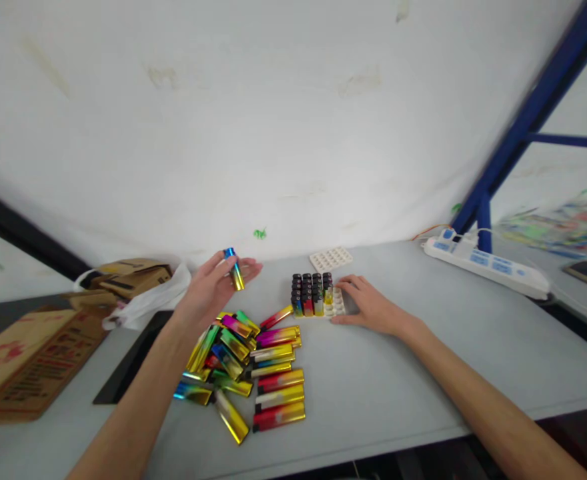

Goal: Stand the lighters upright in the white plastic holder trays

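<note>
My left hand (219, 280) is raised above the table, closed on a shiny lighter (237, 275) that is blue at one end and yellow at the other. Beneath it lies a loose pile of metallic lighters (233, 345) in several colours, with a rough column of lighters (279, 398) lying flat beside it. A white holed tray (338, 307) holds rows of upright lighters (307, 293) with dark tops; holes show at its right side. My right hand (368, 308) grips the tray's right end, thumb at the front corner and fingers farther back.
Another white holed tray (331, 258) lies near the wall. At left are a cardboard box (38, 360), a smaller opened carton (136, 277), white plastic wrap and a black flat panel (133, 360). A power strip (486, 265) and blue metal frame (513, 127) are at right.
</note>
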Demonstrator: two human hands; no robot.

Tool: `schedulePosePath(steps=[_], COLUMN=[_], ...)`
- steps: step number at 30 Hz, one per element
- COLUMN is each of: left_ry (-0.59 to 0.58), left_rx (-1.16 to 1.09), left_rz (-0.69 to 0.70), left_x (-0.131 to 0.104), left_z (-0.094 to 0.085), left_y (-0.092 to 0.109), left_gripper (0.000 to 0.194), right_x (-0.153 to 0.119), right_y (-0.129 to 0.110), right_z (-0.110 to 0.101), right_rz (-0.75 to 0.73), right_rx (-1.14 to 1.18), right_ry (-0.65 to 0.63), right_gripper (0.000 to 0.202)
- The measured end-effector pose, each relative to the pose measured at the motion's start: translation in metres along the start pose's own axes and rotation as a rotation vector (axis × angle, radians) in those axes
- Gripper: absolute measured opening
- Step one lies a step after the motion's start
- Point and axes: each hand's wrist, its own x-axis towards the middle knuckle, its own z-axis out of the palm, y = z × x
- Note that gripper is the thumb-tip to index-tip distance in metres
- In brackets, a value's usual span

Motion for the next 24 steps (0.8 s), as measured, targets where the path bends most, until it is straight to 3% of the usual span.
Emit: schedulePosePath(steps=[5,10,24], left_ry=[-0.079,-0.112,-0.076], left_rx=[-0.16,-0.185,-0.136], left_rz=[-0.081,-0.277,-0.273], left_x=[-0.005,-0.01,-0.02], left_z=[0.027,0.029,0.033], left_y=[-0.012,-0.032,-0.044], left_gripper=[0.023,0.042,0.03], right_x=[0.0,0.0,0.0], right_y=[-0.001,-0.003,0.0], right_z=[-0.001,-0.002,-0.002], right_rz=[0.007,0.003,0.0], right_rx=[-0.006,-0.002,-0.016], right_ry=[-0.013,-0.009,-0.032], right_gripper=[0.067,0.065,0.067])
